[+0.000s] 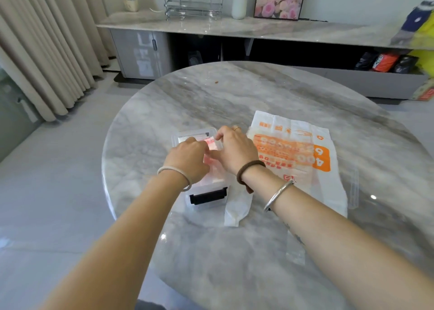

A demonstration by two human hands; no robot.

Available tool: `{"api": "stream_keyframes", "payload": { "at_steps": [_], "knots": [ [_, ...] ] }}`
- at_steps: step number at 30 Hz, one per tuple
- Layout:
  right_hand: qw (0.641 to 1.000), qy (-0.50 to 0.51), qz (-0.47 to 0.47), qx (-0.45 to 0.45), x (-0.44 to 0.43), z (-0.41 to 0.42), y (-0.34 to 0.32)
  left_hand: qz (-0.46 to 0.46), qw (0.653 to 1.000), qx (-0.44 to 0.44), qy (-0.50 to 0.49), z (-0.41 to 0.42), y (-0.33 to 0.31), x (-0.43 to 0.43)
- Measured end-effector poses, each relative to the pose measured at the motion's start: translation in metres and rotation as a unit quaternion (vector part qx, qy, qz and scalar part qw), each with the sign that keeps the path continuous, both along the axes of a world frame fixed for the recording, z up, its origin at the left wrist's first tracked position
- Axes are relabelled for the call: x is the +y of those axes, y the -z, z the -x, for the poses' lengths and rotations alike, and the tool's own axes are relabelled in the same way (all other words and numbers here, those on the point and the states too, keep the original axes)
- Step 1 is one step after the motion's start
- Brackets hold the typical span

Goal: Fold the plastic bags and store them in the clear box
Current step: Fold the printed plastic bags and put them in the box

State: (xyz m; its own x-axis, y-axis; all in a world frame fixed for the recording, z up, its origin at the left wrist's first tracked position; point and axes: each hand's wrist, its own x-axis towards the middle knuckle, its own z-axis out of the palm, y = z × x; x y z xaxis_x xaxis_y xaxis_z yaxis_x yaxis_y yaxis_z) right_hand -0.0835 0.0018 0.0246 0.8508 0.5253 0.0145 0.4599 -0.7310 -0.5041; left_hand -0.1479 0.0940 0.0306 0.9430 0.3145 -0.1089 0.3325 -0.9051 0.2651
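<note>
A clear box (191, 134) with a black latch (207, 195) stands on the round marble table (211, 98). Both hands are over its open top. My left hand (187, 159) and my right hand (234, 150) pinch a folded plastic bag with red print (210, 145) and hold it inside the box. A white plastic bag with orange print (291, 145) lies flat on the table, right of the box. A small folded white bag (236, 206) lies by the box's near right corner.
A clear strip, perhaps the box lid (353, 187), lies at the right of the big bag. Behind the table runs a low marble sideboard (234, 28) with a wire rack, a vase and a framed picture. Curtains hang at the left.
</note>
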Motion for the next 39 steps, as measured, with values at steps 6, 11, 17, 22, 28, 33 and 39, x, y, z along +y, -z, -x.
{"api": "stream_keyframes", "payload": {
  "at_steps": [6, 11, 17, 22, 28, 33, 39],
  "knots": [
    [0.994, -0.077, 0.032, -0.065, -0.007, -0.002, 0.000, -0.034, 0.999, 0.023, 0.015, -0.002, 0.002, -0.001],
    [0.967, -0.149, 0.154, -0.138, -0.013, 0.000, 0.002, -0.099, 0.992, 0.054, 0.052, -0.005, 0.009, -0.005],
    [0.960, -0.163, 0.218, -0.062, -0.012, -0.002, 0.004, -0.149, 0.982, 0.096, 0.072, -0.008, 0.016, -0.008],
    [0.993, -0.112, 0.016, 0.017, -0.022, -0.008, 0.001, -0.079, 0.994, 0.073, 0.032, -0.012, 0.004, -0.005],
    [0.979, 0.013, -0.166, 0.115, -0.055, -0.022, 0.003, -0.010, 0.999, -0.033, -0.041, -0.015, -0.006, -0.013],
    [0.971, 0.066, -0.185, 0.139, -0.086, -0.034, 0.008, 0.035, 0.992, -0.113, -0.041, -0.019, -0.013, -0.023],
    [0.965, 0.225, -0.060, 0.124, -0.137, -0.057, 0.027, 0.072, 0.984, -0.154, 0.058, -0.029, -0.018, -0.065]
  ]
}}
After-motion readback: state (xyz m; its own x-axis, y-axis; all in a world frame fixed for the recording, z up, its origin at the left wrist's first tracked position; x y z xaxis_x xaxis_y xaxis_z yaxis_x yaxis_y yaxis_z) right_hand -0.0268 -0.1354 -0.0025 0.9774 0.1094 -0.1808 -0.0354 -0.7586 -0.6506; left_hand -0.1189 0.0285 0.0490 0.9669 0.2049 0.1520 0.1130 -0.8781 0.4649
